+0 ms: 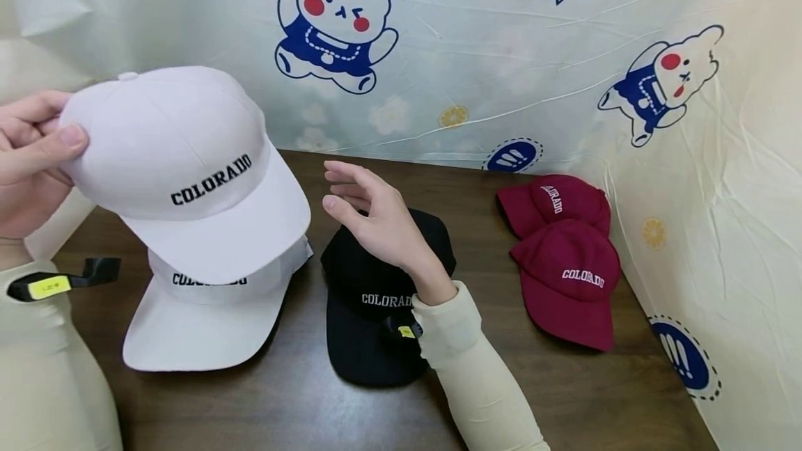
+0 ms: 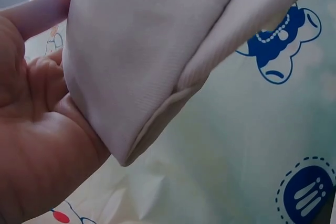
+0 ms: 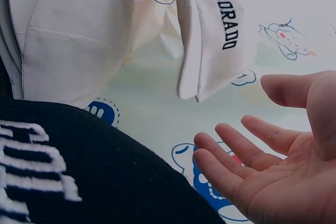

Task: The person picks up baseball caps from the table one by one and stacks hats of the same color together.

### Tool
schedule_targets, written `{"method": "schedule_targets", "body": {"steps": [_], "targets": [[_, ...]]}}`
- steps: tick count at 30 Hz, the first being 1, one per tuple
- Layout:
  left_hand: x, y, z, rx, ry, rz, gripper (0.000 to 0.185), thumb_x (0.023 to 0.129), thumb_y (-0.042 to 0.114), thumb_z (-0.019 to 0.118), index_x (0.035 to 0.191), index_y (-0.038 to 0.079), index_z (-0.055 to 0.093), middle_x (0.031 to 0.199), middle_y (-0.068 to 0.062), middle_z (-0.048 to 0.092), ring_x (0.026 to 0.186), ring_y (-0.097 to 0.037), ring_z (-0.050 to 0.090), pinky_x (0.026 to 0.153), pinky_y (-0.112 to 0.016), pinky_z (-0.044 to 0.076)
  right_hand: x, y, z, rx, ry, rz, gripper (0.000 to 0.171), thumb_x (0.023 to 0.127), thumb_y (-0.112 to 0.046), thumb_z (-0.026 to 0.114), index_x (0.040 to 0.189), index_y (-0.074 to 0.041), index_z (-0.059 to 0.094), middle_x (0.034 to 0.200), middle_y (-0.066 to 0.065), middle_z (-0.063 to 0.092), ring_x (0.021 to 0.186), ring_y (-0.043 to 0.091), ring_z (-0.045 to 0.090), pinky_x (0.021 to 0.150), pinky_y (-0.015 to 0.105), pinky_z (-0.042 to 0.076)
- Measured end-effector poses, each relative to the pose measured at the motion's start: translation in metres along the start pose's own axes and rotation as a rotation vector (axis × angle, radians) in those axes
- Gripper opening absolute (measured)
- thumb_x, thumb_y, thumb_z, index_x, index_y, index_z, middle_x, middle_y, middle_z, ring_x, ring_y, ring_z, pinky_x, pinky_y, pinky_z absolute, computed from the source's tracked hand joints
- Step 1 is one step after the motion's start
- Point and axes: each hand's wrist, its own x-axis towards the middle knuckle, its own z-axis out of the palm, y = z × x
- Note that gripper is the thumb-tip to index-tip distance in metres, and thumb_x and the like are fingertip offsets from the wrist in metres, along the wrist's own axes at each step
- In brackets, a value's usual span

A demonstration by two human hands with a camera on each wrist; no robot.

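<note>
Lifting step, by the look of it: left hand (image 1: 28, 159) pinching the back of a white cotton "COLORADO" baseball cap (image 1: 182, 165), held aloft at 10 o'clock above a second white cap (image 1: 207, 319). Right hand (image 1: 376, 218) released, fingers relaxed, hovering over the black cap (image 1: 370, 339). Next move likely needing a steadying right-hand grip on the brim. Counted on the dark wooden surface (image 1: 282, 409): two white caps, one black, two maroon caps (image 1: 567, 263) at 3 o'clock.

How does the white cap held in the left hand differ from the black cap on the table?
The white cap is gripped by the left hand and raised; the black cap lies on the table under the right hand. Lettering is black on white, white on black. Both read COLORADO.
</note>
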Motion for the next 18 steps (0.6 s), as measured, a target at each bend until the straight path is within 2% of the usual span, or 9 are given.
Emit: {"method": "schedule_targets", "body": {"steps": [3, 7, 9, 10, 13, 18], "targets": [[-0.001, 0.002, 0.011, -0.022, -0.120, -0.050, 0.032, 0.103, -0.022, 0.041, 0.132, -0.020, 0.054, 0.117, -0.026, 0.075, 0.100, -0.028, 0.077, 0.079, -0.032, 0.063, 0.001, 0.000, 0.001, -0.008, -0.006, 0.006, 0.050, 0.109, -0.015, 0.062, 0.157, -0.009, 0.049, 0.151, 0.007, 0.057, 0.135, 0.018, 0.059, 0.115, 0.032, 0.046], [-0.004, 0.005, 0.021, -0.034, -0.239, -0.134, 0.035, 0.102, -0.024, 0.039, 0.132, -0.018, 0.056, 0.110, -0.025, 0.076, 0.095, -0.025, 0.077, 0.077, -0.030, 0.063, 0.002, 0.001, 0.004, -0.028, -0.025, 0.011, 0.052, 0.109, -0.019, 0.063, 0.158, -0.010, 0.048, 0.153, 0.006, 0.055, 0.137, 0.017, 0.057, 0.115, 0.027, 0.045], [-0.005, 0.005, 0.026, -0.002, -0.275, -0.157, 0.035, 0.101, -0.026, 0.040, 0.131, -0.017, 0.057, 0.107, -0.023, 0.076, 0.092, -0.024, 0.077, 0.074, -0.029, 0.063, 0.002, 0.001, 0.006, -0.045, -0.035, 0.015, 0.054, 0.108, -0.021, 0.064, 0.159, -0.011, 0.047, 0.155, 0.006, 0.054, 0.138, 0.017, 0.056, 0.115, 0.026, 0.044], [-0.006, 0.005, 0.028, 0.034, -0.278, -0.168, 0.035, 0.101, -0.026, 0.041, 0.130, -0.017, 0.058, 0.105, -0.022, 0.076, 0.090, -0.023, 0.076, 0.074, -0.029, 0.062, 0.002, 0.000, 0.007, -0.054, -0.039, 0.020, 0.055, 0.108, -0.023, 0.065, 0.159, -0.012, 0.047, 0.156, 0.005, 0.053, 0.139, 0.017, 0.055, 0.115, 0.025, 0.044], [-0.006, 0.005, 0.030, 0.130, -0.348, -0.223, 0.036, 0.101, -0.024, 0.042, 0.130, -0.012, 0.060, 0.106, -0.018, 0.077, 0.089, -0.020, 0.075, 0.076, -0.026, 0.061, 0.002, 0.000, 0.008, -0.080, -0.046, 0.021, 0.060, 0.106, -0.026, 0.068, 0.160, -0.014, 0.045, 0.159, 0.004, 0.049, 0.142, 0.019, 0.053, 0.116, 0.027, 0.043], [-0.004, 0.004, 0.032, 0.187, -0.531, -0.232, 0.039, 0.100, -0.026, 0.039, 0.133, -0.014, 0.056, 0.107, -0.020, 0.076, 0.091, -0.022, 0.075, 0.081, -0.026, 0.060, 0.003, 0.000, 0.011, -0.123, -0.063, 0.009, 0.069, 0.102, -0.029, 0.074, 0.162, -0.018, 0.042, 0.161, 0.001, 0.046, 0.144, 0.017, 0.050, 0.119, 0.035, 0.042]]}}
